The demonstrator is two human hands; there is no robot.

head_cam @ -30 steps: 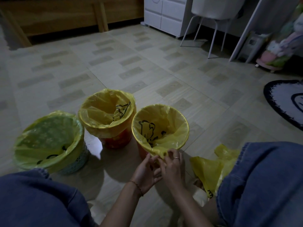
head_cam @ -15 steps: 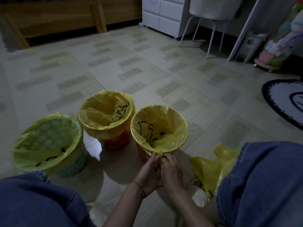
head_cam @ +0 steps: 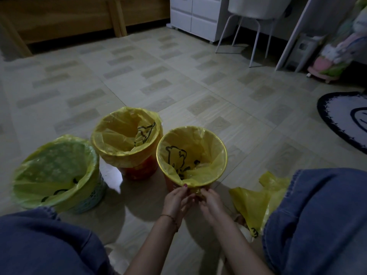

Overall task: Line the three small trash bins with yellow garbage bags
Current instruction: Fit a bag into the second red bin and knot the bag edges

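Hands meet at near rim of right orange bin (head_cam: 168, 185): left hand (head_cam: 175, 199) and right hand (head_cam: 210, 201) both pinch gathered slack of its yellow bag (head_cam: 195, 190) | bag mouth lies just beyond fingers, hands equally near | middle orange bin (head_cam: 139, 171) and left mesh bin (head_cam: 93, 199) already lined, bags only | spare yellow bags (head_cam: 252, 203) on floor by right knee

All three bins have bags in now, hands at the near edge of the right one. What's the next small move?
Probably finish cinching the slack: both hands pinch gathered bag below the right bin rim's near edge, where the liner sags inward. Tighten it, then let go.
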